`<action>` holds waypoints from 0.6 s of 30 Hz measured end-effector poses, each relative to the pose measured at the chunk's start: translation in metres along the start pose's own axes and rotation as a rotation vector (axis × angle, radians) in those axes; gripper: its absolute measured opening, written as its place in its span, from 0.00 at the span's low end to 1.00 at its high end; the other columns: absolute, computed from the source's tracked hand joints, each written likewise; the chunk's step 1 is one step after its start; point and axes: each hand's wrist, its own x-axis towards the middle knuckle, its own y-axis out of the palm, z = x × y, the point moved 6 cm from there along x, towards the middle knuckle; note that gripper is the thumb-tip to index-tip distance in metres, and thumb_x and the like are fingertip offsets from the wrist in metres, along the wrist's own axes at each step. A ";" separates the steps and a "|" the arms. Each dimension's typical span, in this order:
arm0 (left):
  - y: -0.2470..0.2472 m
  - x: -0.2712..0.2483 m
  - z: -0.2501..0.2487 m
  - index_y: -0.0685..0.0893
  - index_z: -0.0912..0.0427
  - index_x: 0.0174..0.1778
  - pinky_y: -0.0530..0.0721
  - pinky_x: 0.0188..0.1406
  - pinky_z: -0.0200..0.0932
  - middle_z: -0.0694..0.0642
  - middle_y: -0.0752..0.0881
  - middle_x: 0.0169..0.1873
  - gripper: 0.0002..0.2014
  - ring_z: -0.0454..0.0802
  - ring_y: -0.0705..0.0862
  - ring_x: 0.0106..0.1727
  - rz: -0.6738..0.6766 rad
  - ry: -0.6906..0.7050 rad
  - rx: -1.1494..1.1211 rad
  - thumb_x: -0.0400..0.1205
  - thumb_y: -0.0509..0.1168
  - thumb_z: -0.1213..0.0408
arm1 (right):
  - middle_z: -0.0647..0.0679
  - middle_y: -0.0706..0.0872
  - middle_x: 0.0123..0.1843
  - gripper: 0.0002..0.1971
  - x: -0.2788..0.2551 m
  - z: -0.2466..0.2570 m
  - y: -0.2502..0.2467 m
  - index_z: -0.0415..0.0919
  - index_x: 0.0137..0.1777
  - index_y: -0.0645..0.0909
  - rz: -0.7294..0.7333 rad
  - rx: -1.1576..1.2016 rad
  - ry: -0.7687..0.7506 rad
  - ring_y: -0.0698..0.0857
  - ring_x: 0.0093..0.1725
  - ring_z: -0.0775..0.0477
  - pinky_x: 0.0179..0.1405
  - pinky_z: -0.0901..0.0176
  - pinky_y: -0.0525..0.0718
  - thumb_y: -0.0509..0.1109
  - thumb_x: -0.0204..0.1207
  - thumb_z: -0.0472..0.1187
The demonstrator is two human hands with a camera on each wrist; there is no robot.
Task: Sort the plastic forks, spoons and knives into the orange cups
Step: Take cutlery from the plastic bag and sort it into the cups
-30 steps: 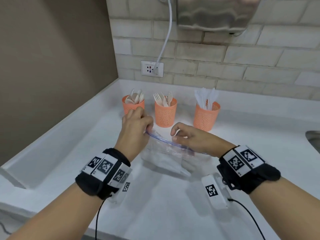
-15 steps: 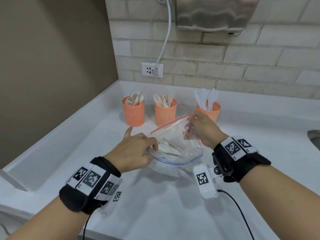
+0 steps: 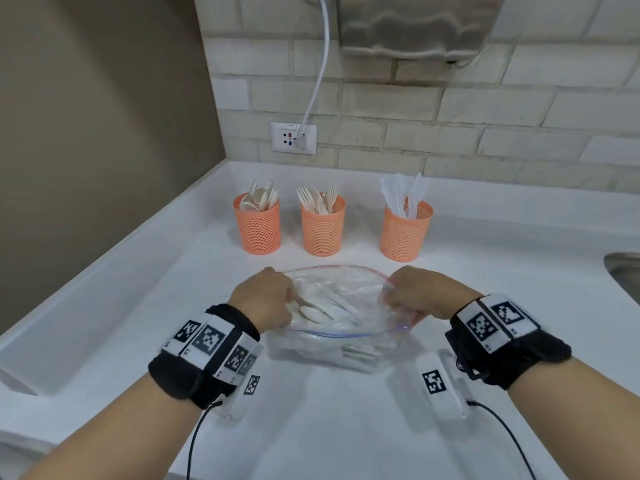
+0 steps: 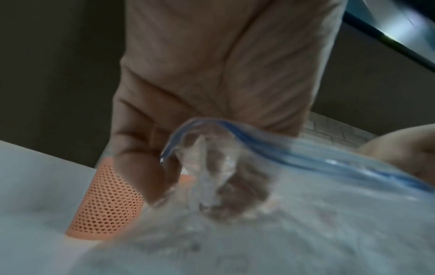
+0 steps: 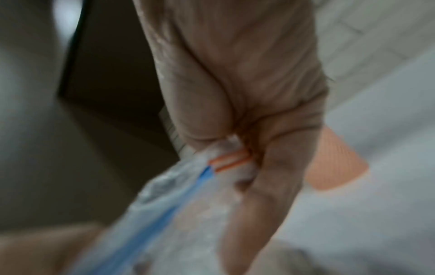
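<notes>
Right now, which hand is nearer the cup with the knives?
Right. The right hand grips the bag's right edge just below the knife cup; the left hand is across the bag.

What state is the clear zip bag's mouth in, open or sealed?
Open. The left hand and right hand hold the zip bag by its ends, its red and blue strips apart, with cutlery visible inside.

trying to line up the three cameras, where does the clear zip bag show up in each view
head: the zip bag lies centre frame on the white counter, mouth held open between the left hand and right hand.
left wrist: it fills the lower right, its blue zip strip arcing from the fingers.
right wrist: lower centre, blurred, its blue and orange strip pinched at the fingers.
shared landmark: an orange cup, though not the same cup in each wrist view.
</notes>
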 end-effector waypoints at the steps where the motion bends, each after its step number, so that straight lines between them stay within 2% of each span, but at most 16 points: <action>1: 0.000 0.003 0.001 0.79 0.58 0.62 0.75 0.49 0.39 0.57 0.72 0.62 0.19 0.53 0.77 0.60 -0.016 0.007 -0.017 0.75 0.64 0.72 | 0.41 0.84 0.36 0.05 0.003 0.003 -0.003 0.30 0.50 0.81 -0.016 0.182 -0.036 0.84 0.26 0.48 0.27 0.58 0.87 0.65 0.78 0.30; 2: -0.004 0.005 0.001 0.75 0.61 0.67 0.75 0.53 0.40 0.58 0.71 0.65 0.22 0.55 0.76 0.62 -0.062 0.021 -0.065 0.75 0.62 0.74 | 0.41 0.85 0.36 0.05 0.006 0.007 -0.006 0.32 0.49 0.81 -0.021 0.400 -0.085 0.85 0.27 0.48 0.28 0.56 0.88 0.64 0.79 0.29; 4: -0.013 0.007 0.004 0.73 0.66 0.70 0.73 0.51 0.37 0.60 0.71 0.66 0.25 0.58 0.78 0.61 -0.190 0.048 -0.206 0.75 0.63 0.78 | 0.40 0.88 0.31 0.10 0.008 0.015 -0.012 0.32 0.46 0.81 -0.017 0.800 -0.163 0.89 0.27 0.47 0.26 0.57 0.88 0.58 0.80 0.25; 6: -0.019 0.007 0.013 0.76 0.66 0.69 0.72 0.48 0.35 0.59 0.74 0.63 0.27 0.57 0.80 0.56 -0.307 0.068 -0.428 0.72 0.68 0.78 | 0.42 0.89 0.27 0.14 0.011 0.018 -0.017 0.32 0.44 0.80 -0.020 1.048 -0.206 0.89 0.26 0.49 0.25 0.61 0.88 0.53 0.80 0.22; 8: -0.014 0.006 0.026 0.81 0.66 0.64 0.76 0.46 0.35 0.57 0.79 0.57 0.23 0.53 0.81 0.49 -0.368 0.027 -0.690 0.71 0.71 0.78 | 0.44 0.87 0.24 0.14 0.017 0.015 -0.016 0.32 0.42 0.78 -0.035 1.196 -0.203 0.88 0.24 0.50 0.26 0.61 0.88 0.52 0.80 0.22; 9: -0.009 0.005 0.032 0.84 0.67 0.59 0.78 0.43 0.33 0.56 0.83 0.52 0.18 0.51 0.81 0.47 -0.362 -0.023 -0.855 0.72 0.70 0.79 | 0.43 0.86 0.25 0.14 0.021 0.012 -0.014 0.33 0.41 0.77 -0.046 1.223 -0.189 0.87 0.24 0.50 0.26 0.60 0.87 0.52 0.80 0.23; 11: 0.005 0.007 0.044 0.87 0.66 0.49 0.81 0.33 0.28 0.51 0.89 0.37 0.10 0.47 0.82 0.41 -0.289 -0.148 -1.227 0.75 0.67 0.81 | 0.41 0.82 0.32 0.11 0.030 0.003 -0.005 0.34 0.42 0.77 -0.057 1.226 -0.146 0.87 0.31 0.47 0.30 0.56 0.88 0.55 0.78 0.24; 13: 0.014 0.007 0.050 0.85 0.65 0.48 0.81 0.25 0.27 0.49 0.89 0.26 0.11 0.44 0.84 0.36 -0.200 -0.258 -1.533 0.79 0.60 0.82 | 0.41 0.84 0.36 0.08 0.037 -0.009 0.004 0.36 0.45 0.78 -0.046 1.238 -0.094 0.85 0.39 0.44 0.34 0.54 0.88 0.59 0.78 0.27; 16: 0.017 0.009 0.047 0.81 0.72 0.48 0.85 0.23 0.34 0.59 0.87 0.31 0.13 0.48 0.83 0.36 -0.087 -0.316 -2.032 0.84 0.50 0.81 | 0.43 0.87 0.40 0.07 0.048 -0.024 0.015 0.39 0.45 0.77 -0.013 1.268 -0.049 0.83 0.42 0.44 0.34 0.55 0.88 0.61 0.77 0.29; 18: 0.016 0.010 0.038 0.79 0.75 0.49 0.87 0.24 0.39 0.63 0.85 0.35 0.13 0.50 0.85 0.29 -0.043 -0.289 -2.189 0.83 0.49 0.80 | 0.43 0.82 0.42 0.08 0.050 -0.031 0.018 0.40 0.50 0.78 -0.014 1.230 0.005 0.79 0.38 0.44 0.33 0.57 0.86 0.63 0.73 0.31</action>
